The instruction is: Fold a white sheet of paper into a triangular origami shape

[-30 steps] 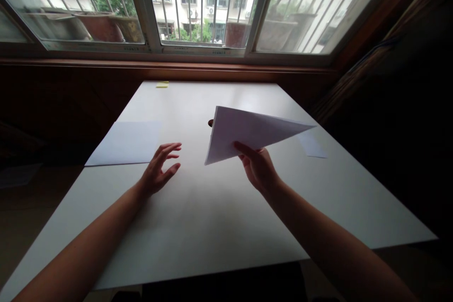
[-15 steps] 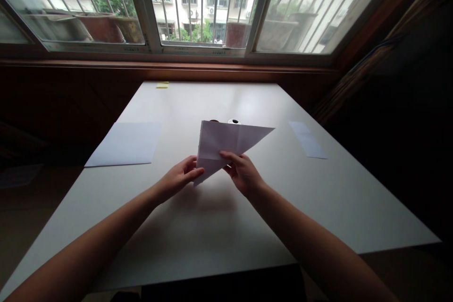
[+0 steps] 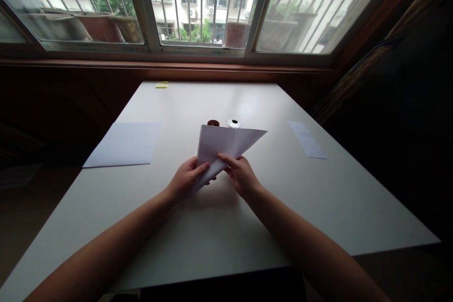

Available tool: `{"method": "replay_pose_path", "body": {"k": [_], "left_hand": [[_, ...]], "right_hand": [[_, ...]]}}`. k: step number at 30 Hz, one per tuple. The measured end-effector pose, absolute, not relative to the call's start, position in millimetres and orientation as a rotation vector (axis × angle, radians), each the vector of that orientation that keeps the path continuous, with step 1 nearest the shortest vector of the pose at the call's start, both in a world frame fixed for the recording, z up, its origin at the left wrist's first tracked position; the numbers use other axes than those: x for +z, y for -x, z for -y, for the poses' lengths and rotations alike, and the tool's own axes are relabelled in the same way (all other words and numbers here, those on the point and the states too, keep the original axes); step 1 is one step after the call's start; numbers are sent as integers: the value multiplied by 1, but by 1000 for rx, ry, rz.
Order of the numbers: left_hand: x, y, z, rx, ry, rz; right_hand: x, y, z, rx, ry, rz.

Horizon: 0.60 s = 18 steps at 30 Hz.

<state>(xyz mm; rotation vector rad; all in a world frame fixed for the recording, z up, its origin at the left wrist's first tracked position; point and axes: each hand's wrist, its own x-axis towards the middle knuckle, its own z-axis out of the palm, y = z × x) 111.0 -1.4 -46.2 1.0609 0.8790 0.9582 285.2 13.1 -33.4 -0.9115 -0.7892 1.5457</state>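
Observation:
A folded sheet of white paper (image 3: 221, 141), triangular in outline with its point to the right, is held above the table between both hands. My left hand (image 3: 187, 177) grips its lower left edge, thumb on the front face and fingers behind. On the lower slanting edge, my right hand (image 3: 242, 174) pinches the paper with the thumb on the front; its other fingers are partly hidden behind. Just beyond the paper's top edge lie a small round brown object (image 3: 213, 122) and a small round white object with a dark centre (image 3: 234, 123), both on the table.
The white table (image 3: 283, 207) reaches to the wall below the barred window (image 3: 205, 4). A stack or sheet of white paper (image 3: 122, 144) lies on the left, a narrow paper strip (image 3: 307, 139) on the right. Yellow sticky notes (image 3: 162, 85) are at the far edge.
My left hand has moved right and farther around the paper's lower corner, its fingers now showing behind. The paper has dropped slightly, uncovering more of the two round objects.

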Motion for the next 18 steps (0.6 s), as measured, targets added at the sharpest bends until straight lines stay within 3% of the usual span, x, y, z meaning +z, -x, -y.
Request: {"method": "replay_pose_path", "body": {"k": [18], "left_hand": [[-59,-109,3,939,-1122,-917]], "right_hand": [[-40,-279,-12,1536,917,834]]}}
